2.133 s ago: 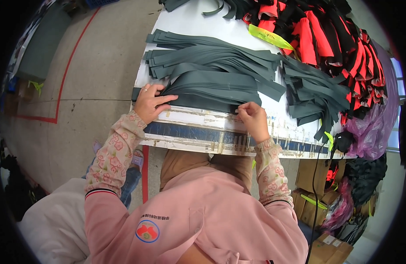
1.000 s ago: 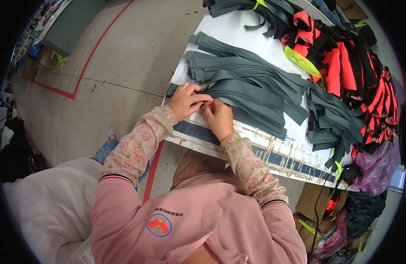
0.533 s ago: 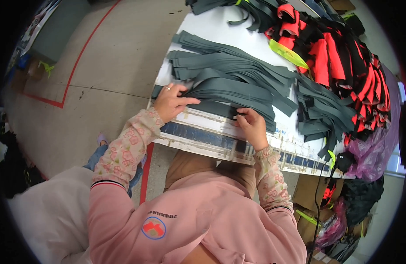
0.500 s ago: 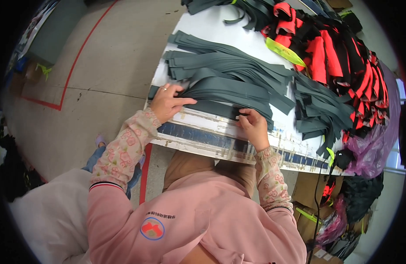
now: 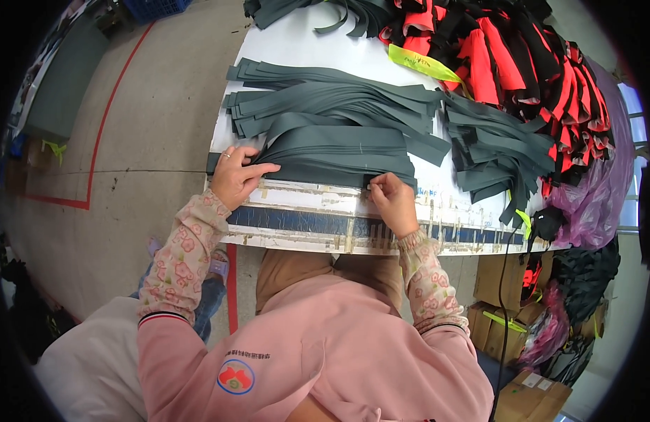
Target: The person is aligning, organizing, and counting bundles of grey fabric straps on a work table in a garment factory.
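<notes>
A stack of dark grey-green fabric strips (image 5: 339, 146) lies along the near side of the white table, with one strip (image 5: 304, 176) showing at its front edge. My left hand (image 5: 235, 176) rests at the stack's left end, its index finger stretched along the front strip and the other fingers over the strip ends. At the right end of that front strip, my right hand (image 5: 395, 202) has thumb and fingers pinched together on the strip's edge. The fingertips partly hide what is between them.
More strip bundles (image 5: 332, 102) lie behind, and another heap (image 5: 490, 151) to the right. Red and black fabric pieces (image 5: 501, 63) pile up beyond, beside a yellow-green tag strip (image 5: 423, 63). The table's taped front edge (image 5: 304, 221) is close to me; cardboard boxes (image 5: 501, 330) stand below right.
The view has shifted, so the table sits further left. My right hand's fingers have drawn closer together at the strip's edge. My left hand stays at the strips' left end.
</notes>
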`<action>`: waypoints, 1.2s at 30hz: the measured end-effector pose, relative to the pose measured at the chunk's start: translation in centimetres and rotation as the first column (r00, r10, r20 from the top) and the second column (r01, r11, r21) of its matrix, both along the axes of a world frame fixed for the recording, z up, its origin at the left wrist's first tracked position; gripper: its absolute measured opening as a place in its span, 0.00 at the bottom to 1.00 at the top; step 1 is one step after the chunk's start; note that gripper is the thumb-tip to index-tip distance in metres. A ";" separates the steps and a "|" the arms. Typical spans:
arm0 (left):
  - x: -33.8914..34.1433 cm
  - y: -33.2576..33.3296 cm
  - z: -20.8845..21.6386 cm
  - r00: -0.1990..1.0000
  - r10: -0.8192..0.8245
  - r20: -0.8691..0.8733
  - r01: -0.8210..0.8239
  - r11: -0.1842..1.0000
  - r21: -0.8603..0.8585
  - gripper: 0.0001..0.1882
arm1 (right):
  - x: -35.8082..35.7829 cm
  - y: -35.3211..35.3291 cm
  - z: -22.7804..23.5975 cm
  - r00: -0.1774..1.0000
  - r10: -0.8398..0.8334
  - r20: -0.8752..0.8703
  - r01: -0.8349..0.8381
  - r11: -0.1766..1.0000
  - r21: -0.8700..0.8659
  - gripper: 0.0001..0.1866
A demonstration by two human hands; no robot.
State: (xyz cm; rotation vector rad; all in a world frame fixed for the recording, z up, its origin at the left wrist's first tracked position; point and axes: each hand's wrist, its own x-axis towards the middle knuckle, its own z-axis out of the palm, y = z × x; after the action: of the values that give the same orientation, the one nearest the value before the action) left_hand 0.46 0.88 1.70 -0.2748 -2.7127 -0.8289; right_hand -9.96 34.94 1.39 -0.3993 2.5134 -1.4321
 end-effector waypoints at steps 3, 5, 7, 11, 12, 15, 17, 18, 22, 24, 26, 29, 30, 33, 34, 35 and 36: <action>-0.1 0.1 -0.1 1.000 0.003 -0.012 -0.003 1.000 0.001 0.24 | -0.1 -0.2 0.1 1.000 0.025 0.003 -0.025 0.997 0.068 0.06; -0.1 0.1 -0.2 1.000 0.009 -0.017 -0.009 1.000 -0.005 0.24 | 0.0 -0.7 0.6 0.999 0.023 -0.046 -0.013 0.978 0.207 0.06; -0.1 0.0 -0.3 0.999 0.008 -0.044 -0.009 1.000 -0.012 0.22 | -0.3 -0.5 1.3 0.999 0.020 0.041 -0.026 0.990 0.141 0.05; -0.1 0.1 -0.4 0.999 0.026 -0.047 -0.026 1.000 -0.007 0.19 | -1.0 0.6 1.2 0.977 -0.003 0.211 0.015 0.998 -0.056 0.04; -0.1 0.0 -0.4 0.999 0.018 -0.045 -0.018 1.000 -0.004 0.19 | -0.9 0.4 1.6 0.969 0.011 0.246 0.012 0.996 -0.094 0.05; -0.2 -0.1 -0.3 0.997 0.018 -0.079 -0.021 0.999 -0.042 0.19 | -0.7 0.4 1.9 0.971 0.030 0.237 -0.012 0.997 -0.076 0.05; -0.2 0.0 -0.3 0.997 0.000 -0.083 -0.004 0.999 -0.052 0.19 | -0.5 0.3 1.9 0.974 0.028 0.225 -0.013 0.998 -0.067 0.05; -0.2 0.1 -0.4 0.998 -0.003 -0.066 0.002 1.000 -0.023 0.19 | -0.5 0.4 1.9 0.974 0.039 0.223 -0.022 0.997 -0.074 0.05; -0.1 0.0 -0.6 0.999 0.007 -0.035 -0.006 0.999 0.041 0.18 | 0.1 0.0 2.1 0.968 0.094 0.234 -0.066 0.990 -0.123 0.05; -0.2 0.1 -0.5 0.999 0.018 -0.051 -0.016 0.999 0.042 0.18 | 1.2 -1.5 2.8 0.950 0.121 0.289 -0.081 0.986 -0.146 0.05; 0.0 0.0 -0.5 0.998 0.022 -0.066 -0.019 0.999 0.045 0.19 | 2.8 -4.1 4.1 0.909 0.204 0.363 -0.155 0.975 -0.160 0.07; -0.1 0.1 -0.5 0.997 0.029 -0.071 -0.026 0.999 0.031 0.18 | 4.1 -7.4 2.8 0.804 0.450 0.389 -0.405 0.893 -0.194 0.17; -0.2 0.1 -0.7 0.996 0.029 -0.080 -0.025 0.999 0.041 0.19 | 4.2 -8.6 1.9 0.800 0.459 0.386 -0.405 0.888 -0.216 0.17; -0.3 0.1 -1.5 0.993 0.037 -0.114 -0.031 0.998 0.059 0.20 | 3.2 -12.3 1.9 0.876 0.403 0.265 -0.357 0.911 -0.207 0.16; -0.3 0.1 -1.7 0.990 0.037 -0.136 -0.028 0.997 0.071 0.20 | 2.9 -13.3 2.1 0.936 0.321 0.144 -0.294 0.938 -0.182 0.16; -0.3 0.0 -1.8 0.989 0.046 -0.141 -0.037 0.997 0.070 0.20 | 3.0 -14.1 1.7 0.934 0.330 0.139 -0.303 0.935 -0.181 0.16; -0.3 0.0 -1.9 0.988 0.060 -0.143 -0.050 0.996 0.074 0.20 | 2.9 -14.8 1.0 0.956 0.291 0.028 -0.286 0.950 -0.124 0.14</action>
State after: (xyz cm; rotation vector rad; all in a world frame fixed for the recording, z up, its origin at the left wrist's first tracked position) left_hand 0.14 0.88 -0.17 -0.2342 -2.5394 -0.8521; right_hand -7.03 20.19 2.43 -0.7144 2.2264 -1.4575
